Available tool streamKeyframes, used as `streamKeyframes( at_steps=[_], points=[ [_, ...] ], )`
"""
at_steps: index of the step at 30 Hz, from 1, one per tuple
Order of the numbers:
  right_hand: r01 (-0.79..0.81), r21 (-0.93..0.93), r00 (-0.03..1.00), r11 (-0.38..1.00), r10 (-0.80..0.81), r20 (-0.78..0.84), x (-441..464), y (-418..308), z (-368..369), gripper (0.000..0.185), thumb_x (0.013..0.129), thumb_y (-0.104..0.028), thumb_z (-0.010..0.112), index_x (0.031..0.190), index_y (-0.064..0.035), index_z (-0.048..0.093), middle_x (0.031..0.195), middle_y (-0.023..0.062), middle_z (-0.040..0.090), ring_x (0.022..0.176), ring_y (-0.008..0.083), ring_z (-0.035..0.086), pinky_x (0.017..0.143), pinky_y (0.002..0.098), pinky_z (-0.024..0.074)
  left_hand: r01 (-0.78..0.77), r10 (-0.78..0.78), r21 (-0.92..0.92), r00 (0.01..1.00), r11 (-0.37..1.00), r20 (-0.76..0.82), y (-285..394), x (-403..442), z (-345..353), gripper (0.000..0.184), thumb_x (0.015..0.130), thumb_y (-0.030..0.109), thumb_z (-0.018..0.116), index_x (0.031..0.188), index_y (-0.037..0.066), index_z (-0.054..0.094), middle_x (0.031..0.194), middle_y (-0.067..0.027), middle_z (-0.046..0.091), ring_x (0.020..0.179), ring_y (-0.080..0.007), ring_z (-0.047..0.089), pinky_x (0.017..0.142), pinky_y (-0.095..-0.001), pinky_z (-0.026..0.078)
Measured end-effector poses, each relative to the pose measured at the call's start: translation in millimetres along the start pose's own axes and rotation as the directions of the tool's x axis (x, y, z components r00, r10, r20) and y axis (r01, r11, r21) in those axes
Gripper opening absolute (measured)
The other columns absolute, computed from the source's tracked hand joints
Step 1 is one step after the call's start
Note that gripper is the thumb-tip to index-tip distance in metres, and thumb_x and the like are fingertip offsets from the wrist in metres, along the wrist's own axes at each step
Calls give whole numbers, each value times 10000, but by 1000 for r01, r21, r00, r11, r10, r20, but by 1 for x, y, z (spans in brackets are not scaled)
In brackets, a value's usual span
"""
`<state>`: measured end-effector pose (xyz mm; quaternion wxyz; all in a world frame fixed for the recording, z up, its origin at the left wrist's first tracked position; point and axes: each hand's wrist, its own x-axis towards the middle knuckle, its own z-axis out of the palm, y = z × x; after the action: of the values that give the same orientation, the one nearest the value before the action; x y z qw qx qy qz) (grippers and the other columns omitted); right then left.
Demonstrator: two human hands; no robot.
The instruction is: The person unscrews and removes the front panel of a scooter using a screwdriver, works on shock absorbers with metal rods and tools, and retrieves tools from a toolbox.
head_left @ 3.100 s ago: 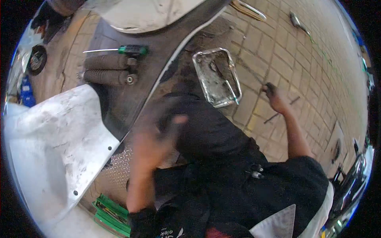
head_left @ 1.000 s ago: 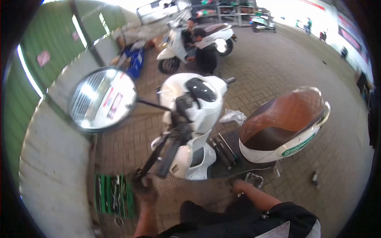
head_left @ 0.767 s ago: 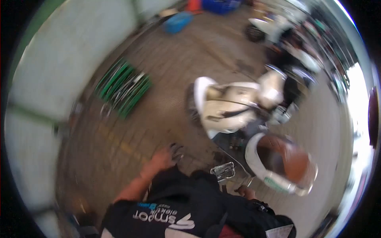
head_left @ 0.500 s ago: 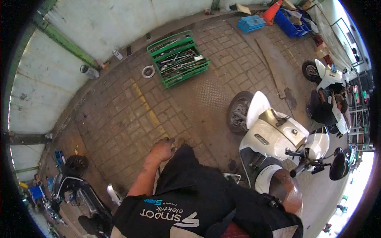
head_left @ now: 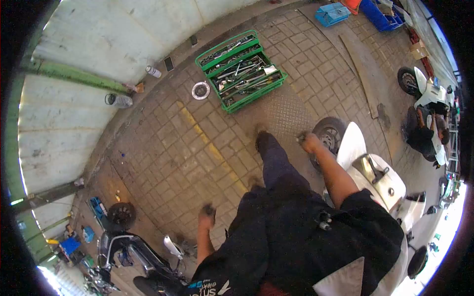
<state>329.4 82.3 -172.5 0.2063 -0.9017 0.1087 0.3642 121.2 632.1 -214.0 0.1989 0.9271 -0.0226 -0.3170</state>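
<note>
My left hand [head_left: 207,215] hangs low at my left side over the brick floor, apart from anything. Motion smears its darkened fingers, so whether they are closed does not show. Out in front of my right side, my right hand [head_left: 309,141] is closed, with something small and dark at its fingers that I cannot make out. Just beyond that hand is the front wheel [head_left: 330,138] of a white scooter [head_left: 377,180]. Farther ahead, a green toolbox [head_left: 242,74] stands unfolded, full of wrenches and other metal tools. A round metal ring part [head_left: 201,91] lies beside it.
A black motorbike [head_left: 133,246] stands at lower left. Bottles [head_left: 119,100] and a dark flat object [head_left: 169,63] lie along the wall. A blue box [head_left: 332,14] and blue crate [head_left: 382,16] are at the back. Another person [head_left: 425,130] is beside a second white scooter at right.
My right hand has come into view, reaching forward. My left hand has dropped back toward my body. My legs show in stride, and the toolbox and scooter have shifted right in view.
</note>
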Motion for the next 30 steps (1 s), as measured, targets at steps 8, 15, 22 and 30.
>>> streamKeyframes(
  at_steps=[8,15,22,30],
  points=[
    [-178,366,982,913,190,4,410,-27,42,358,898,-245,535,1135,-2,647,1180,228,626,1106,364,599,928,424,476,739,-639,-119,642,663,423,47,78,-59,366,905,269,574,1178,30,612,1236,-215,591,1168,-391,540,976,-461,439],
    [-373,269,922,888,322,217,669,-26,117,377,961,-235,453,1244,-14,567,1270,158,586,1169,305,569,937,408,480,783,-693,-113,600,612,401,125,256,-109,366,900,280,582,1168,36,621,1216,-211,599,1149,-387,550,965,-458,445],
    [-373,290,917,881,303,258,739,-6,184,372,973,-277,449,1247,-60,578,1252,143,579,1135,308,567,929,426,479,750,-679,-20,609,661,409,117,339,-119,366,895,292,590,1158,41,630,1196,-206,607,1129,-384,559,953,-456,451],
    [324,-472,943,820,-238,233,742,19,205,304,884,-202,546,1142,-89,659,1071,107,686,991,298,641,791,445,520,674,-629,40,665,738,403,107,371,-143,366,890,305,599,1147,48,640,1173,-201,617,1107,-381,571,940,-453,458]
  ],
)
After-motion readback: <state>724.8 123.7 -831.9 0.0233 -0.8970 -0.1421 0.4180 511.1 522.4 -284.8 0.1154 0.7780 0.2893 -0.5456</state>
